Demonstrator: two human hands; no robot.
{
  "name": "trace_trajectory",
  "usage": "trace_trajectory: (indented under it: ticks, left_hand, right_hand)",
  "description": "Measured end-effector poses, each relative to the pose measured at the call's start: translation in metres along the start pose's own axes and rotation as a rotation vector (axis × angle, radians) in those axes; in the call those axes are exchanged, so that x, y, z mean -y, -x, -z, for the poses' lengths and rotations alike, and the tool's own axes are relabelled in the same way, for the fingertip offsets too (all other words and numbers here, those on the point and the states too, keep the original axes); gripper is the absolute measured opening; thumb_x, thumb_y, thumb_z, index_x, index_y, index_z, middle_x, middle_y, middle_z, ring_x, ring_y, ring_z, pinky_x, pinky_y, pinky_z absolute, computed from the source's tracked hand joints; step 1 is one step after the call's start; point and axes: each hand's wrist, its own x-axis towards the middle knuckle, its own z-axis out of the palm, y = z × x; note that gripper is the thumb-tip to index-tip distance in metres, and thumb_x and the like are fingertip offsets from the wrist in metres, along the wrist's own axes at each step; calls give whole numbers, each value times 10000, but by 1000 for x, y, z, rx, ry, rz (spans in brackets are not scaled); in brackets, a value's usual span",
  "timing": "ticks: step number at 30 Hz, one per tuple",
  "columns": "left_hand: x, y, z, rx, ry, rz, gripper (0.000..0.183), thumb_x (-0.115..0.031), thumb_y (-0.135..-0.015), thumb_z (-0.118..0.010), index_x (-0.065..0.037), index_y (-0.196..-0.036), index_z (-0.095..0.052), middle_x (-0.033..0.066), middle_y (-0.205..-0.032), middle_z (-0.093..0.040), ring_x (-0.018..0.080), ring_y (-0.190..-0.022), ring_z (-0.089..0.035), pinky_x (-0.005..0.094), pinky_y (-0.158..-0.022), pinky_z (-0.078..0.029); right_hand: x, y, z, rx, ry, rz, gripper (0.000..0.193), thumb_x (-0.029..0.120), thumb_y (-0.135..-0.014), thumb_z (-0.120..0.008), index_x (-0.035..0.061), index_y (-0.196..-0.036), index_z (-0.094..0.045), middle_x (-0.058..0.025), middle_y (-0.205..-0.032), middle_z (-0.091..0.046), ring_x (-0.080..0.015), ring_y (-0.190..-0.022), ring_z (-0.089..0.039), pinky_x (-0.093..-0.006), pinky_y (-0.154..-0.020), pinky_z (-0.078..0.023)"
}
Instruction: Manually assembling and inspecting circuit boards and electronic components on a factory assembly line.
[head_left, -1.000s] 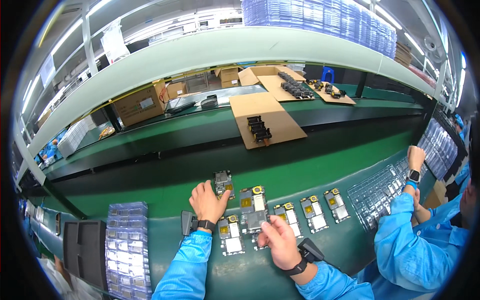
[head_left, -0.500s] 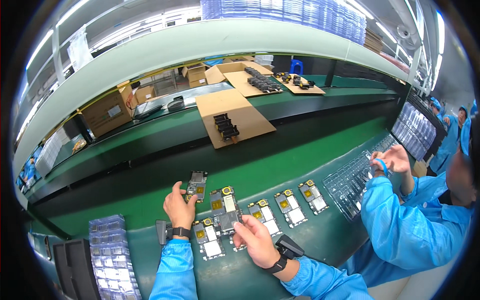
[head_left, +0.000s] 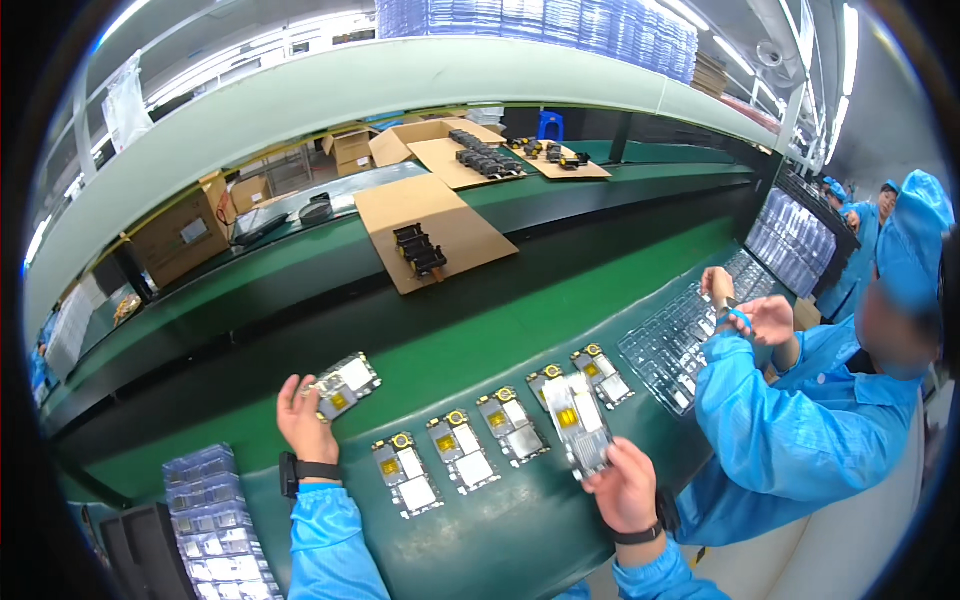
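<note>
My left hand (head_left: 306, 428) is closed on the edge of a circuit board (head_left: 344, 386), which it holds tilted above the green mat. The board has a white plate and a gold patch. A second circuit board (head_left: 579, 424) is pinched at its near end between thumb and fingers of my right hand (head_left: 627, 490). This one hangs above the right part of a row of similar boards and partly hides one of them. In the row lie several boards, among them a left-hand board (head_left: 412, 474), a neighbouring board (head_left: 463, 454) and a far-right board (head_left: 605, 377).
Clear plastic trays (head_left: 672, 345) lie at the right, by a co-worker in a blue gown (head_left: 800, 420). Stacked trays (head_left: 220, 525) and a black bin (head_left: 145, 550) stand at the near left. Across the bench, a cardboard sheet (head_left: 465, 225) bears black parts (head_left: 418, 250).
My right hand has carried its board rightward along the row. My left hand has turned and lifted its board, so a white plate now shows. The whole view has shifted slightly.
</note>
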Motion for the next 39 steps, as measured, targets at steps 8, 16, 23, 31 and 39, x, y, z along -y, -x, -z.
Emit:
trace_trajectory:
  ticks: [8,16,23,31,39]
  left_hand:
    - [-17,-5,5,-41,264,18,394,-120,-999,-576,-56,-1370,-461,130,-1300,-611,214,-1138,-612,379,-956,-533]
    - [-27,24,16,218,420,343,266,-278,-983,-630,-83,-1164,-647,13,-1096,-686,149,-982,-642,359,-890,-531]
    - [-58,94,-36,174,297,386,231,-288,-968,-652,-102,-1106,-649,-9,-937,-680,102,-810,-627,255,-719,-520]
    - [-66,151,-40,462,165,660,378,-220,-1019,-553,-50,-1348,-477,84,-1174,-637,202,-995,-641,364,-862,-527]
    - [-68,216,-65,460,-353,665,478,79,-911,-582,-6,-1360,-441,91,-1157,-601,173,-1012,-614,290,-885,-510]
  right_hand:
    - [22,58,75,-257,250,66,177,104,-993,-520,-47,-1049,-592,-104,-833,-664,-151,-663,-625,-290,-581,-521]
    - [34,37,82,-467,1315,573,409,2,-867,-664,-58,-1256,-551,-174,-1215,-551,-104,-618,-584,-227,-549,-491]
    - [12,60,68,-374,1310,629,149,6,-807,-703,7,-957,-695,-83,-813,-653,-119,-557,-534,-242,-500,-418]
    - [-36,62,-22,697,1080,482,341,174,-913,-668,-11,-1196,-622,-125,-927,-625,-242,-755,-609,-327,-620,-513]
    - [-44,51,-10,738,1008,460,258,129,-864,-689,-22,-1071,-653,-125,-928,-638,-268,-792,-633,-339,-651,-532]
